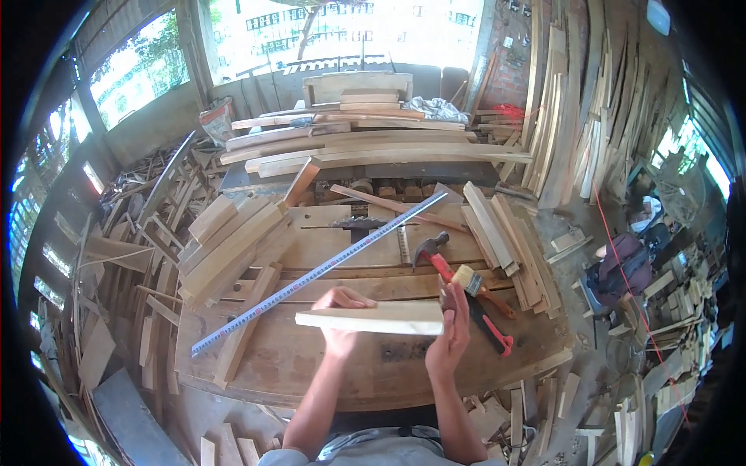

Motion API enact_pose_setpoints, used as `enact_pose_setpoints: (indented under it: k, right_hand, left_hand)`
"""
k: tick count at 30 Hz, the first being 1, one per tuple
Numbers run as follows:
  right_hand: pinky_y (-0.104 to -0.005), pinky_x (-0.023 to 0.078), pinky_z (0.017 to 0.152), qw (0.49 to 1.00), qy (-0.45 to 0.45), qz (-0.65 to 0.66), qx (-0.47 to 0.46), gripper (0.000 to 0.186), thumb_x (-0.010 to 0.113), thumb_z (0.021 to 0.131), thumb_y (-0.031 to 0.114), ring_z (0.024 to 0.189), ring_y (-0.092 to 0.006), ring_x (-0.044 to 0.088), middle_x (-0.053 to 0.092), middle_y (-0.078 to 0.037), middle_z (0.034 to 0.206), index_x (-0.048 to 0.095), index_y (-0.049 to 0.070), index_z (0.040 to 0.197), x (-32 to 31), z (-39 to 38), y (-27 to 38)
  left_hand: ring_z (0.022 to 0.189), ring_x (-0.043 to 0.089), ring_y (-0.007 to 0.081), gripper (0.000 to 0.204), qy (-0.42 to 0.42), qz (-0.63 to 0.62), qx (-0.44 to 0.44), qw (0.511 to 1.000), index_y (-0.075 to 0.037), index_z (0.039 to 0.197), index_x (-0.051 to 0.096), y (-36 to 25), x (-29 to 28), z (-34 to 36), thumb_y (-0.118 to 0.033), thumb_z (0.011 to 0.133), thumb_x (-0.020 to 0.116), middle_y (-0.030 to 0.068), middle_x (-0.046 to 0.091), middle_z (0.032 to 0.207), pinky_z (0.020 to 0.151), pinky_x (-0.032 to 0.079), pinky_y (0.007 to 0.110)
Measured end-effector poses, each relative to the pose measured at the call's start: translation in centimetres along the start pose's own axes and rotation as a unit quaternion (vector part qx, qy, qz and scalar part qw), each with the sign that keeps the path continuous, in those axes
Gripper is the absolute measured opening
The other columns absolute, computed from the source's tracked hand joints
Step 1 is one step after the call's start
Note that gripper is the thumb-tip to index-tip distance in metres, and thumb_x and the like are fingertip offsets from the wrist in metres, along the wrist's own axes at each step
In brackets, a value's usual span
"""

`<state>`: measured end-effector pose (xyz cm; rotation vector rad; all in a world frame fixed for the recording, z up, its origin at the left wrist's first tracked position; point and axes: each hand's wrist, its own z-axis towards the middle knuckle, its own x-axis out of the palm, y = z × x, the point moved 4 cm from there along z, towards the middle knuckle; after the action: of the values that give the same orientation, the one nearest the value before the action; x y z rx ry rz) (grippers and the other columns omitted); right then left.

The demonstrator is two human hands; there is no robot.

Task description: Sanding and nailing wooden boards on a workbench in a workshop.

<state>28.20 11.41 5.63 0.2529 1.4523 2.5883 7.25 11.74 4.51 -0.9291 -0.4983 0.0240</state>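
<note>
My left hand (342, 307) grips a short, pale wooden board (369, 317) near its left end, fingers curled at its far edge. My right hand (448, 334) presses against the board's right end, holding it level above the workbench (373, 369). Just past my right hand lie a claw hammer (492, 330) with a red handle and a paintbrush (469, 279) with a wooden handle. A long metal ruler (318, 273) lies diagonally across the bench, to the left of and beyond my hands.
Stacked boards (229, 245) sit on the bench's left, more (505, 245) on its right, and a larger pile (373, 147) beyond. Planks (556, 109) lean along the right wall. Scrap wood covers much of the floor; a red cord (614, 248) hangs at the right.
</note>
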Motion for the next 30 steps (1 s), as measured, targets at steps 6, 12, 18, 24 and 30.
enact_pose_setpoints:
  k: [6,12,18,24,30]
  right_hand:
    - [-0.0461,0.042,0.117,0.988,-0.024,-0.078,-0.127,0.045,0.046,0.115,0.027,0.132,-0.0314,0.065,0.07,-0.019,0.139,0.066,-0.006,0.138,-0.4,0.7,1.1]
    - [-0.0415,0.039,0.104,0.96,0.042,-0.206,-0.187,0.034,0.094,0.078,0.016,0.09,-0.0215,0.073,0.082,-0.004,0.101,0.082,0.008,0.109,1.4,3.3,4.4]
    - [-0.0412,0.037,0.105,0.94,0.133,-0.207,-0.235,0.03,0.096,0.077,0.024,0.082,-0.0174,0.072,0.082,0.001,0.095,0.084,0.013,0.103,2.6,4.8,5.9]
    - [-0.0428,0.037,0.11,0.896,0.279,-0.253,-0.236,0.027,0.083,0.093,0.028,0.11,-0.0134,0.069,0.08,0.006,0.119,0.084,0.018,0.118,3.9,4.3,5.5]
    - [-0.0516,0.028,0.129,0.889,0.287,-0.258,-0.247,0.04,0.07,0.103,0.035,0.146,-0.0234,0.054,0.065,0.001,0.153,0.073,0.026,0.142,6.8,-1.5,5.7]
  left_hand:
    - [0.127,0.058,0.0185,0.06,-0.172,-0.169,-0.106,0.965,-0.008,0.134,0.049,2.2,-0.2,-5.3,-0.038,0.096,0.085,0.0035,0.06,0.135,0.118,0.04,0.043]
    - [0.143,0.046,0.0247,0.085,-0.235,0.02,-0.031,0.971,-0.014,0.165,0.024,0.2,-1.8,-3.0,-0.026,0.101,0.078,0.0103,0.044,0.154,0.122,0.035,0.049]
    - [0.134,0.06,0.0287,0.1,-0.041,0.325,0.102,0.939,-0.003,0.149,0.055,-7.2,-8.6,1.8,-0.041,0.069,0.102,0.0133,0.063,0.144,0.111,0.046,0.046]
    - [0.096,0.078,0.019,0.032,0.11,0.293,-0.068,0.947,0.0,0.113,0.078,-5.6,-7.7,-0.1,-0.008,0.085,0.092,0.0099,0.083,0.104,0.089,0.06,0.034]
    - [0.09,0.076,0.0187,0.03,0.06,0.293,-0.049,0.953,0.001,0.102,0.077,-2.2,-6.6,-1.8,-0.015,0.082,0.094,0.0099,0.081,0.097,0.083,0.059,0.033]
